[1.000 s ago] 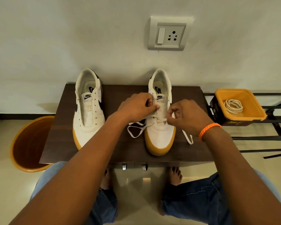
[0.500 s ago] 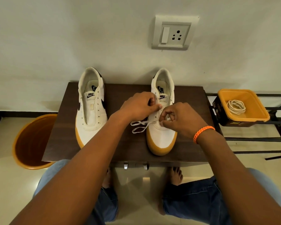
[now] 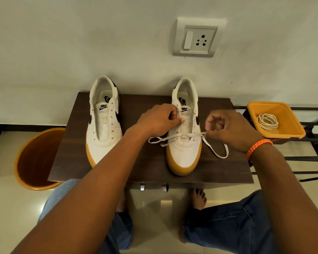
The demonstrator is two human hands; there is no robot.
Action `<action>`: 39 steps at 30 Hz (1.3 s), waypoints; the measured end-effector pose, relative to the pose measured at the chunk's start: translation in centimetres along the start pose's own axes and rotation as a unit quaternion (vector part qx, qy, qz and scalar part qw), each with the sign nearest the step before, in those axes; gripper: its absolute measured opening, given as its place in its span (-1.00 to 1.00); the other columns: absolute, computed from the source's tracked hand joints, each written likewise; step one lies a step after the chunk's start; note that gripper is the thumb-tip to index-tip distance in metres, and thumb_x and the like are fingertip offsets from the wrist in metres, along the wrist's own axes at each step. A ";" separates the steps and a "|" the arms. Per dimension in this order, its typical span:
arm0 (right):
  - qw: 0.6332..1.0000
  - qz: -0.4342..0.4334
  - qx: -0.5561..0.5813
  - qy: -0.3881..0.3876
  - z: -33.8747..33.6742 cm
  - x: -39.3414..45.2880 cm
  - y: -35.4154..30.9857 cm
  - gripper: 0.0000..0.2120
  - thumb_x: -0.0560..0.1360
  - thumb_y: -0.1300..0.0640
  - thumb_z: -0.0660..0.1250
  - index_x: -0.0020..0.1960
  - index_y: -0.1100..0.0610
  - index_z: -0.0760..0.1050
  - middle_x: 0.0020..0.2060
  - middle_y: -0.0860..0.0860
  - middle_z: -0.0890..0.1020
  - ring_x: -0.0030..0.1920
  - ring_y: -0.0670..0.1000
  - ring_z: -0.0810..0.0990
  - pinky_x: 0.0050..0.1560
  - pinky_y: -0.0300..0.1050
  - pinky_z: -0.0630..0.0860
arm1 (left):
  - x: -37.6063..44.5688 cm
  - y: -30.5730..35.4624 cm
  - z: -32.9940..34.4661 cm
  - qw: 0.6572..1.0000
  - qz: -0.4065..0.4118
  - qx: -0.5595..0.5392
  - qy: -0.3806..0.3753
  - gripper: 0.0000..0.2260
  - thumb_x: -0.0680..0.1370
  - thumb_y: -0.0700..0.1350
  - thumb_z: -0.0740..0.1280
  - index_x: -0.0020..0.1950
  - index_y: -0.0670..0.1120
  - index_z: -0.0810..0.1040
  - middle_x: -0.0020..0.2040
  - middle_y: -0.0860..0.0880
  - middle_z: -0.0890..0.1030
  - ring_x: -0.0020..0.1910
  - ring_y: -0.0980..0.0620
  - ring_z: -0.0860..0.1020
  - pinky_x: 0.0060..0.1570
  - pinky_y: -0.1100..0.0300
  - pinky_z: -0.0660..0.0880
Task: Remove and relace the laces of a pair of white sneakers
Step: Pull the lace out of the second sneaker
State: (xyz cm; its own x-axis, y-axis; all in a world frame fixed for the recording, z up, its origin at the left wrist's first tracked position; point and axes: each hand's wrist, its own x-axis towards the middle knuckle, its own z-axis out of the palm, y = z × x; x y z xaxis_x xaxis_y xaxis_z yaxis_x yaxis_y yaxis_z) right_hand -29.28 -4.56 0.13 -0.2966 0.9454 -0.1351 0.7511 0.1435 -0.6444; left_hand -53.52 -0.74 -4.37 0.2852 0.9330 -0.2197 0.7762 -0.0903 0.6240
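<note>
1. Dark wood tabletop [image 3: 149, 167] against a pale wall holds both sneakers, toes toward the person.
2. Since half a second ago the right hand [image 3: 229, 131] has swung out to the right of the right sneaker [image 3: 184, 143], drawing the lace [image 3: 189, 134] taut across the lowest eyelets; its fingers pinch the lace just beside the shoe.
3. The slack now hangs as a loop right of the shoe; a shorter end lies left of it.
4. The left hand [image 3: 160, 120] grips the shoe's left eyelet edge, fingers curled, steadying it.
5. Judged from this, relacing of the right sneaker has only begun.
6. The left sneaker [image 3: 104, 129] stands laceless, well left of the right sneaker.
7. Right of the tabletop, an orange tray [image 3: 290, 132] on a rack holds a coiled lace [image 3: 267, 121].
8. An orange bucket [image 3: 26, 162] sits on the floor to the left; a wall socket [image 3: 198, 37] is above.
</note>
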 end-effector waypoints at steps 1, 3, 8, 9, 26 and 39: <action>1.000 -0.013 0.020 -0.012 0.2 0.0 -0.4 -0.84 0.43 0.22 0.56 -0.14 0.05 0.60 -0.57 -0.12 0.41 -0.51 -0.13 0.30 -0.39 -0.29 0.37 | 0.0 0.0 0.0 1.000 0.001 -0.002 0.003 -0.68 0.62 0.21 0.39 -0.05 -0.04 0.52 -0.12 0.02 0.64 -0.15 -0.03 0.64 -0.05 -0.12 0.63; 0.998 -0.034 0.042 -0.031 1.1 0.5 -1.0 -0.85 0.44 0.18 0.58 -0.11 0.01 0.64 -0.55 -0.08 0.36 -0.49 -0.11 0.28 -0.38 -0.30 0.35 | -0.1 -0.1 0.0 1.000 0.002 -0.009 0.004 -0.69 0.62 0.20 0.39 -0.04 -0.05 0.53 -0.12 0.02 0.64 -0.15 -0.04 0.64 -0.04 -0.14 0.64; 0.998 -0.024 -0.027 -0.057 4.0 1.5 -1.8 -0.91 0.44 0.06 0.59 -0.13 -0.04 0.69 -0.55 -0.20 0.45 -0.47 -0.19 0.45 -0.33 -0.25 0.33 | -0.1 -0.1 0.0 1.000 0.006 -0.018 0.003 -0.69 0.61 0.18 0.41 -0.04 -0.06 0.54 -0.13 0.01 0.66 -0.16 -0.04 0.66 -0.04 -0.17 0.65; 0.998 -0.021 -0.038 -0.052 4.3 1.6 -1.8 -0.92 0.45 0.06 0.58 -0.14 -0.04 0.69 -0.53 -0.19 0.46 -0.45 -0.22 0.47 -0.32 -0.23 0.34 | -0.1 -0.1 0.0 1.000 0.006 -0.018 0.004 -0.69 0.61 0.18 0.41 -0.05 -0.06 0.54 -0.13 0.01 0.66 -0.16 -0.04 0.66 -0.04 -0.18 0.65; 0.998 0.000 -0.008 0.055 -1.1 0.3 1.0 -0.86 0.50 0.21 0.49 -0.21 0.03 0.67 -0.56 -0.12 0.38 -0.50 -0.11 0.31 -0.33 -0.14 0.35 | -0.1 0.1 -0.2 1.000 0.005 0.014 0.013 -0.66 0.62 0.21 0.38 -0.04 -0.07 0.54 -0.11 0.00 0.66 -0.14 -0.05 0.64 -0.04 -0.12 0.64; 0.997 -0.024 -0.037 -0.065 4.2 1.6 -2.1 -0.86 0.52 0.11 0.52 -0.20 0.00 0.64 -0.54 -0.37 0.49 -0.41 -0.29 0.50 -0.28 -0.28 0.33 | -0.5 0.8 0.1 0.998 0.020 -0.015 0.057 -0.77 0.60 0.02 0.39 -0.12 -0.12 0.56 -0.23 -0.02 0.62 -0.26 -0.07 0.61 -0.15 -0.10 0.59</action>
State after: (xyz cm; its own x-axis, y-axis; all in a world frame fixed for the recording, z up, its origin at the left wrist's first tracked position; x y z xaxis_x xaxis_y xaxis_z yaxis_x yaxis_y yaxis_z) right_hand -33.78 -4.58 -1.86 -0.4039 0.8916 -0.2049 0.7745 0.2141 -0.5952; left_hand -53.01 -1.25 -3.86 0.2487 0.9626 -0.1076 0.7478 -0.1202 0.6530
